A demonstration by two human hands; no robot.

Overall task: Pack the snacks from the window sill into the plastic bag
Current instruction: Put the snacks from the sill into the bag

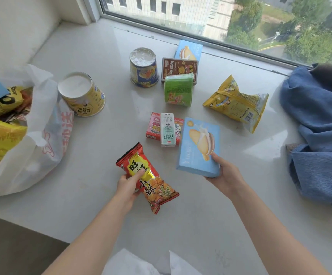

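My left hand (128, 186) grips a red snack packet (148, 178) just below the centre of the frame, thumb across its front and fingers curled behind it. My right hand (225, 173) holds the near end of a light blue biscuit box (199, 145), thumb on the printed face and fingers under the bottom edge; the box tilts up toward the window.

The white plastic bag (40, 147) sits open at the left edge of the frame on the window sill (105, 195), already holding yellow packets and a blue box corner. Touching its upper right side is a yellow cup (81, 94) lying tilted with its base toward me.

In the upper middle, a blue and yellow cup (143, 67) stands upside down. Just right of it lies a brown box (179, 68), with a second light blue box (189, 50) behind it near the window frame, and a green tub (178, 89) on its side in front of it. A yellow bag (236, 103) lies to the right of centre. Between my hands and the green tub, a small milk carton (167, 130) rests on top of a pink and red box (154, 129).

A heap of blue cloth (320, 124) fills the right edge of the frame.
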